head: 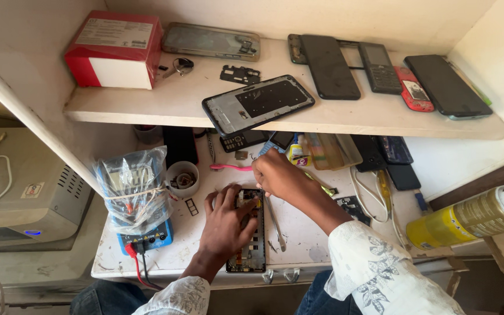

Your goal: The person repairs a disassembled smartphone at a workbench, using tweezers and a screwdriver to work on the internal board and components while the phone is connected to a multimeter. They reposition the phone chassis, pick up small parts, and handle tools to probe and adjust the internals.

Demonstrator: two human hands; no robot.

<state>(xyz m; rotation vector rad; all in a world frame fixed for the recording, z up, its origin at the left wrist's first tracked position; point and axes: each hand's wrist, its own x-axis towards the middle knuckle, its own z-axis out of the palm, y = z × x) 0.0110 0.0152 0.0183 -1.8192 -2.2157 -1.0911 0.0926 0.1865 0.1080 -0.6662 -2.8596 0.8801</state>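
Head view, looking down on a white workbench (304, 239) with a shelf (345, 114) above it. An opened phone (248, 233), its back removed and its inner parts exposed, lies flat near the front edge of the bench, long axis running away from the person. The left hand (226, 224) rests palm down on the upper left part of the phone, fingers spread and pressing on it rather than curled around it. The right hand (281, 175) hovers just beyond the phone's far end, fingers bunched together; whether they pinch a small part or tool cannot be told. Tweezers (275, 224) lie on the bench just right of the phone.

To the left stands a blue multimeter (138, 201) wrapped in a clear plastic bag, with red and black leads plugged in at its lower end. A small white cup (182, 178) sits just beside it. A pink toothbrush (231, 167) lies behind the hands. A yellow spray can (473, 216) lies on its side at the right.

On the shelf: a red and white box (115, 49) at the left, a phone frame (258, 104) overhanging the front edge, and several dark phones (380, 73) in a row toward the right.
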